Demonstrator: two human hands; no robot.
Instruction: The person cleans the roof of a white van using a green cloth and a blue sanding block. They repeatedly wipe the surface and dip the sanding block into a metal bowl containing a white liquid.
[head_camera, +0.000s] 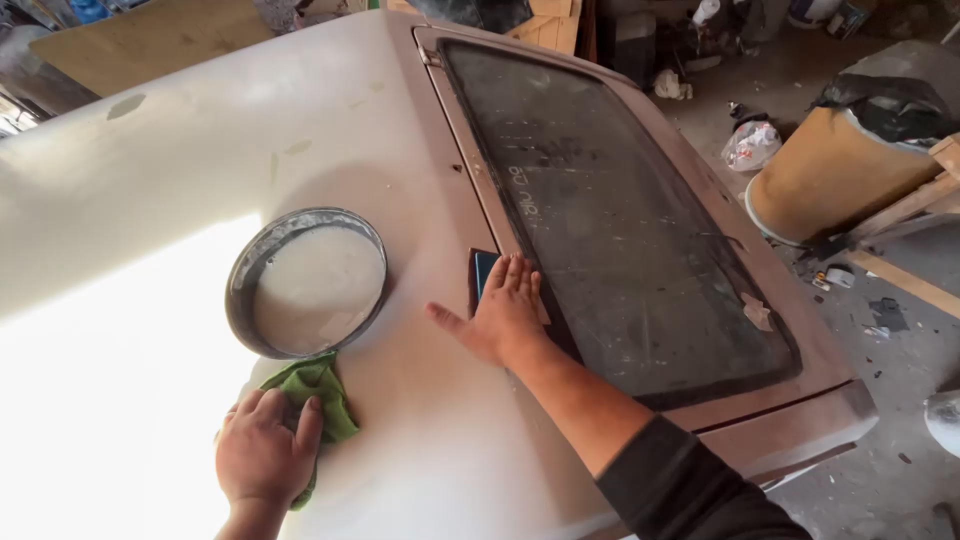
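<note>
On the pale, dusty roof of a car body (200, 160), a person leans over with both hands pressed down. Along one edge of the roof sits a dark, grimy window (620, 220) in a primed frame. One round metal bowl (306, 281) of milky water stands on the panel. The left hand (262, 455) lies just below the bowl, fingers curled down over one green cloth (318, 390), pinning it to the surface. The right hand (503, 312) is spread flat, fingers apart, on one small dark-blue sanding block (485, 272) at the window's edge. Around the car is a cluttered workshop: a concrete floor (880, 360) strewn with scraps, one tan cardboard drum (830, 170) capped with black plastic, one knotted white plastic bag (750, 145), and timber lengths (900, 215) leaning nearby.
</note>
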